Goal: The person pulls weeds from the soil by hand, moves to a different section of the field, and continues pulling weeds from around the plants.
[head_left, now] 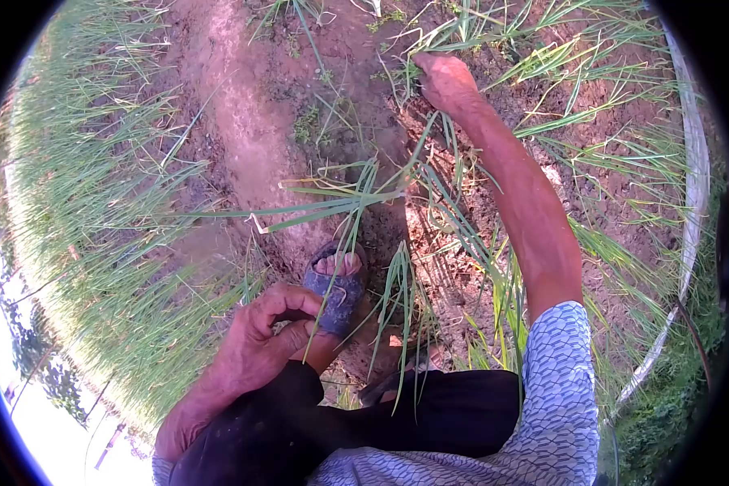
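Observation:
My right hand (447,81) reaches down to the soil at the upper middle, its fingers closed at the base of a small green weed (411,79); the fingertips are partly hidden among leaves. My left hand (271,332) is by my knee, beside a dark sandal (337,290), with its fingers curled and thumb and forefinger close together. A long green onion leaf (329,301) passes right at those fingertips; I cannot tell whether they hold anything. Between my hands, an onion plant (363,194) spreads its long leaves over the soil.
Dense rows of onion plants (97,219) fill the left side. More onion plants (616,154) lean over the reddish soil at right. A bare strip of damp soil (247,121) runs between them. A pale curved border (692,186) edges the plot, with green growth (664,417) beyond.

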Motion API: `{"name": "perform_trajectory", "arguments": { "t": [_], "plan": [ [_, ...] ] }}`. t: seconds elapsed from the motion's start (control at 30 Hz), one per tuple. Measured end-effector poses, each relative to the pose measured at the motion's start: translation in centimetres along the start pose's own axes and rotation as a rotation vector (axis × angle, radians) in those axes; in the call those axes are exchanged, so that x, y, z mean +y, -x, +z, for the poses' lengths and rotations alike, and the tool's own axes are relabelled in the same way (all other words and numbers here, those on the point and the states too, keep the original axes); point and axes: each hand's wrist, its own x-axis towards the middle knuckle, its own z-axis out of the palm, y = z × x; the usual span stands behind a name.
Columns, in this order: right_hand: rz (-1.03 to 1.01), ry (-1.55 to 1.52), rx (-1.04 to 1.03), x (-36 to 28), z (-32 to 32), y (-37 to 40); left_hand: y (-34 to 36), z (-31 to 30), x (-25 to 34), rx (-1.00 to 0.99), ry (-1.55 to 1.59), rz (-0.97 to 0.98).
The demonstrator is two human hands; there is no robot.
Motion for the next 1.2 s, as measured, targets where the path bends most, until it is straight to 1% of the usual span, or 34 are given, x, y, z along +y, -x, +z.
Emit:
{"name": "perform_trajectory", "arguments": {
  "t": [0.03,0.07,0.1,0.13,0.2,0.23,0.3,0.37,0.47,0.5,0.57,0.67,0.73,0.77,0.87,0.9,0.93,1.03,1.07,1.17,1.2],
  "plan": [
    [0.064,-0.033,-0.012,0.5,-0.2,0.3,0.1,0.1,0.4,0.006,-0.023,0.004],
    [0.168,-0.008,-0.071,2.3,0.7,0.4,0.2,0.4,0.6,0.01,-0.046,0.007],
    [0.079,0.115,0.038,3.4,-0.2,2.2,-0.2,0.1,-0.3,-0.03,-0.003,0.007],
    [0.088,-0.051,0.023,5.1,0.4,1.6,-0.2,0.0,-0.4,-0.027,-0.006,0.006],
    [0.133,-0.267,0.004,6.8,2.3,0.8,-0.1,0.0,-0.5,-0.014,0.009,0.004],
    [0.171,-0.309,-0.006,4.6,1.1,1.1,-0.1,0.2,-0.6,-0.012,0.037,0.005],
    [0.344,-0.044,-0.242,-0.5,-2.2,0.3,-0.2,0.5,-0.4,-0.012,0.051,0.017],
    [0.212,0.069,-0.194,-1.0,-0.5,-0.2,-0.4,0.9,-0.1,-0.015,0.026,0.038],
    [0.106,0.119,-0.126,-1.8,-0.6,0.4,-0.3,1.0,0.1,-0.014,0.052,0.015],
    [0.067,0.126,-0.043,-1.0,-0.4,0.6,-0.4,1.0,0.1,-0.013,0.052,0.021],
    [-0.018,0.133,0.121,2.5,1.4,1.0,-0.3,0.8,0.1,-0.004,0.056,0.03],
    [-0.139,0.192,0.217,8.8,2.5,1.4,0.0,0.3,-0.3,0.002,0.018,0.012],
    [-0.155,0.063,0.205,8.9,0.6,2.0,-0.2,0.4,-0.2,0.01,0.03,0.003],
    [-0.108,0.118,0.118,8.3,0.1,1.8,-0.1,0.5,-0.2,0.015,0.033,-0.003],
    [0.238,-0.058,-0.121,4.5,-1.9,1.7,-0.3,0.8,-0.1,0.011,0.048,0.004],
    [0.314,-0.037,-0.076,2.5,-2.5,1.8,-0.4,0.9,0.1,-0.001,0.035,0.006],
    [0.282,-0.073,-0.126,2.0,-2.3,2.1,-0.4,1.0,0.2,-0.012,0.022,0.008],
    [0.125,0.056,-0.029,2.8,-0.2,1.8,-0.5,1.1,0.5,-0.021,-0.006,0.041],
    [0.234,0.272,-0.111,3.2,0.3,1.2,-0.4,1.1,0.4,-0.019,-0.01,0.057],
    [0.112,0.044,0.053,5.8,-0.1,2.2,-0.1,0.8,-0.5,0.013,0.03,0.046],
    [0.063,-0.032,0.068,5.0,-1.5,3.2,0.1,0.8,-0.6,0.02,0.036,0.026]
  ]
}}
